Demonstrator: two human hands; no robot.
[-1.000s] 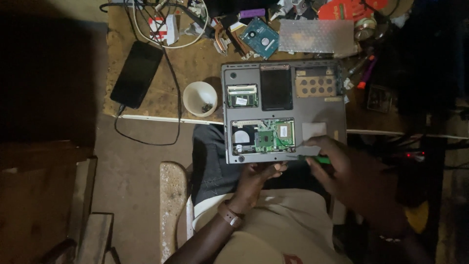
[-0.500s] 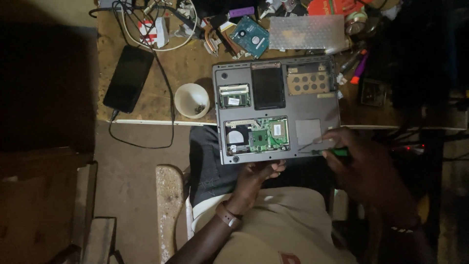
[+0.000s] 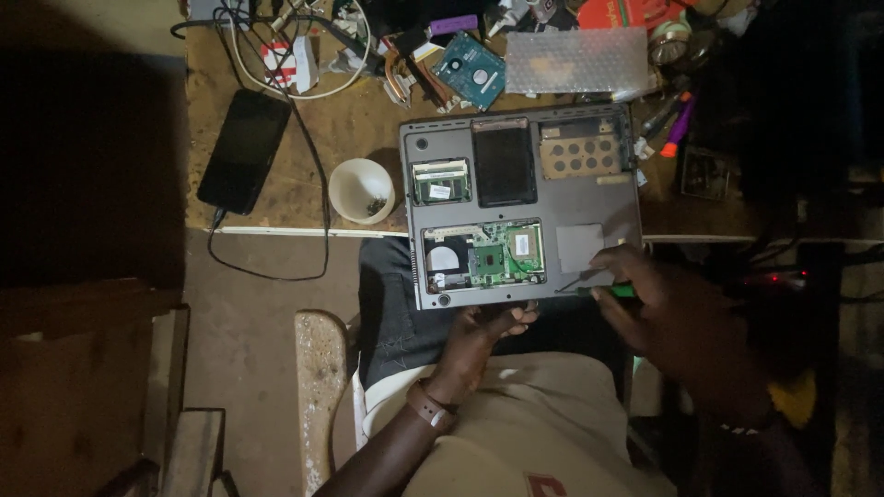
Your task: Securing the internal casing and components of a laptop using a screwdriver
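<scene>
A grey laptop (image 3: pixel 589 198) lies upside down, half on the wooden desk and half over my lap, with its bottom covers off and a green circuit board (image 3: pixel 497 256) exposed. My left hand (image 3: pixel 483 336) grips the laptop's near edge from below. My right hand (image 3: pixel 668 317) holds a green-handled screwdriver (image 3: pixel 599 291), its tip touching the laptop's near right corner.
A small white cup (image 3: pixel 361 190) holding screws stands left of the laptop. A black phone (image 3: pixel 244 150) with a cable lies further left. A hard drive (image 3: pixel 470 69), white cables (image 3: pixel 304 55), a bubble-wrap sheet (image 3: pixel 575 60) and pens crowd the desk's far side. A wooden bench (image 3: pixel 322 387) stands below left.
The view has shifted slightly, so the laptop sits a little lower in frame. My right hand has slid a little right along the near edge with the screwdriver. My left hand keeps its grip.
</scene>
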